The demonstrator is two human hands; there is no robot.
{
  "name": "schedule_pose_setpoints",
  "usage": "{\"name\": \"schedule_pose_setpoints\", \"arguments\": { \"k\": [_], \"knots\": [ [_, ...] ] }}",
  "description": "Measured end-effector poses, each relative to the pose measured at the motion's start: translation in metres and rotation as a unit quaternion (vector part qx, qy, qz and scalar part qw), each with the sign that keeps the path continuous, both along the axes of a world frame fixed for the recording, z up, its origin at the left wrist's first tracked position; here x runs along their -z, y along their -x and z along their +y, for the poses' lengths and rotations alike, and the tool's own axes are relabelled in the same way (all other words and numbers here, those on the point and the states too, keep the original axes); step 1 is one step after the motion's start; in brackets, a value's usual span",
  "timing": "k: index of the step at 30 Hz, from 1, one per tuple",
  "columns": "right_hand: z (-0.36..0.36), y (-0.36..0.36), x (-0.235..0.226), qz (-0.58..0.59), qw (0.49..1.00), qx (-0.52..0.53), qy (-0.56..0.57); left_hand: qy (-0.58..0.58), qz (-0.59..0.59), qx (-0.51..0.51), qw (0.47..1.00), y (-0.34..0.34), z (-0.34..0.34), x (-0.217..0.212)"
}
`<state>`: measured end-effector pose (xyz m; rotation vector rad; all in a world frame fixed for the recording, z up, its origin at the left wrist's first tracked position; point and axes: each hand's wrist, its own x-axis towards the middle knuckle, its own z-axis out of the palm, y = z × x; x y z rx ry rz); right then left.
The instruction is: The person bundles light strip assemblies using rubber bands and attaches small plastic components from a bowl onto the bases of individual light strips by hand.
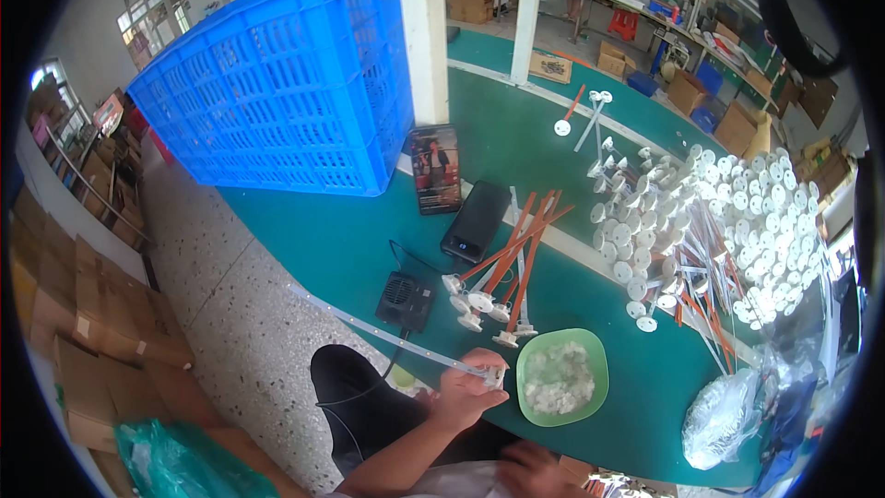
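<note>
My left hand (466, 397) is closed at the table's near edge, pinching the white end piece (495, 375) of a long pale strip (387, 331). The strip stretches away to the left, past the table edge and over the floor. My right hand (535, 472) is low at the bottom of the view, in front of my body; motion blurs its fingers. Just right of the left hand stands a light green bowl (600, 397) with small whitish, clear pieces (560, 378) in it. Beyond the bowl lies a bunch of orange and white strips (518, 263) with white round ends.
A large heap of white discs on strips (645, 221) covers the table's right side. A clear plastic bag (724, 420) lies nearer. Behind my left hand are a small black fan-like device (404, 300), a black power bank (476, 221), a phone (436, 169) and a tall blue crate (277, 83).
</note>
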<state>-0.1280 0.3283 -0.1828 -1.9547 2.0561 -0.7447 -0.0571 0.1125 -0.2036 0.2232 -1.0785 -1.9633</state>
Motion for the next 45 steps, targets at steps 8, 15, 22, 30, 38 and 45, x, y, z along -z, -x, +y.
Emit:
{"name": "schedule_pose_setpoints", "arguments": {
  "k": [8,15,22,30,38,45],
  "knots": [
    [-0.031,-0.002,0.028,0.019,0.958,0.220,-0.184,0.009,0.039,0.024,0.999,-0.003,-0.003,0.005],
    [-0.064,-0.004,0.046,-0.016,0.930,0.136,-0.341,0.020,0.053,0.037,0.998,-0.003,0.000,0.002],
    [-0.061,-0.007,0.031,-0.096,0.931,0.152,-0.319,0.060,0.058,0.065,0.994,-0.004,0.002,0.000],
    [-0.057,-0.016,0.049,0.079,0.940,0.188,-0.274,0.119,0.011,0.040,0.992,-0.004,0.000,-0.002],
    [-0.027,-0.014,0.046,0.031,0.930,0.208,-0.301,0.076,0.019,0.053,0.996,-0.002,0.002,0.001],
    [-0.015,-0.029,0.051,0.110,0.896,0.352,-0.248,0.084,0.021,0.048,0.995,-0.003,0.002,-0.003]
  ]
}}
